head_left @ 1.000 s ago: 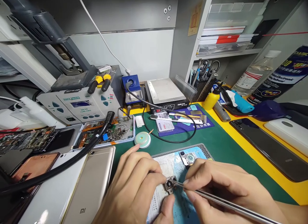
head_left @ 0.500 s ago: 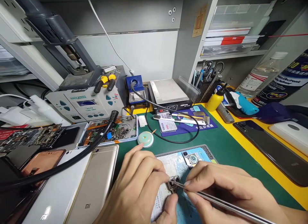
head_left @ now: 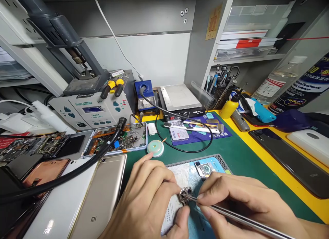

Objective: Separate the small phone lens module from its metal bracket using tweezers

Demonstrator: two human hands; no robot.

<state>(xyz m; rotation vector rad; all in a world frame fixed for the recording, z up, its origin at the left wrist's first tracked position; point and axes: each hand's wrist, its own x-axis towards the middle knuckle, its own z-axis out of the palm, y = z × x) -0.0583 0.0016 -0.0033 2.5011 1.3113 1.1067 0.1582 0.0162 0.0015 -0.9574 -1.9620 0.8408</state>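
Observation:
Between the thumb and index finger of my left hand (head_left: 146,194) is a small metal-framed phone camera module (head_left: 185,194), held near the mat's middle. My right hand (head_left: 239,201) grips slim metal tweezers (head_left: 231,213) like a pen, and their tip rests on the module. My fingers partly cover the module, so its lower edge is hard to make out. Under both hands lies a blue and white work mat (head_left: 180,172). Just beyond my right fingers, another phone part with a round lens ring (head_left: 204,168) lies on the mat.
A round coil disc (head_left: 155,148) lies beyond my left fingertips. Phones (head_left: 100,194) and a tray of circuit boards (head_left: 128,138) are at left, crossed by a thick black hose (head_left: 77,174). A looped black cable (head_left: 185,151) lies ahead. At right is a dark phone (head_left: 290,160).
The tweezers' tip has shifted very slightly on the camera module. Both hands stay in almost the same place.

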